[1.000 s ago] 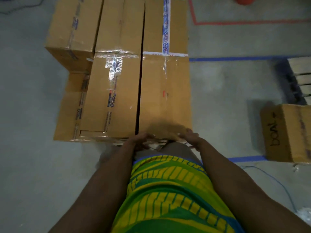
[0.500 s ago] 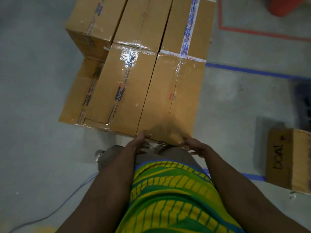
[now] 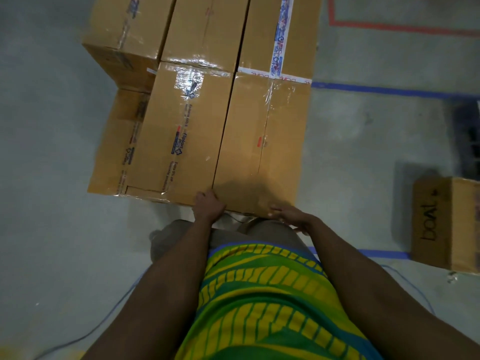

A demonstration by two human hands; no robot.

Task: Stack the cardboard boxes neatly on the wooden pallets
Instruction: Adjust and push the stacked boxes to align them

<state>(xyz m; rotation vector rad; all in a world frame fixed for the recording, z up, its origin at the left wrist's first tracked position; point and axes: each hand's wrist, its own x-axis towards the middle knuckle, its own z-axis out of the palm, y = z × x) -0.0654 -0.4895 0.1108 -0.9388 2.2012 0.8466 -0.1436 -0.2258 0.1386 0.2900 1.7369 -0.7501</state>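
Note:
Several taped cardboard boxes stand packed together in front of me. The near right box sits flush against the near left box, with more boxes behind them and a lower box at the left. My left hand curls over the near top edge, where the two front boxes meet. My right hand lies flat with straight fingers against the near right corner of the same box. What the stack rests on is hidden.
A separate box marked "boat" stands on the grey floor at the right. Beyond it is a dark slatted shape. Blue tape and red tape line the floor. A thin cable runs along the floor by my left side.
The view has swung so the stack now looks tilted and the "boat" box sits lower right. Both hands stayed at the near edge of the near right box, the right one sliding slightly outward.

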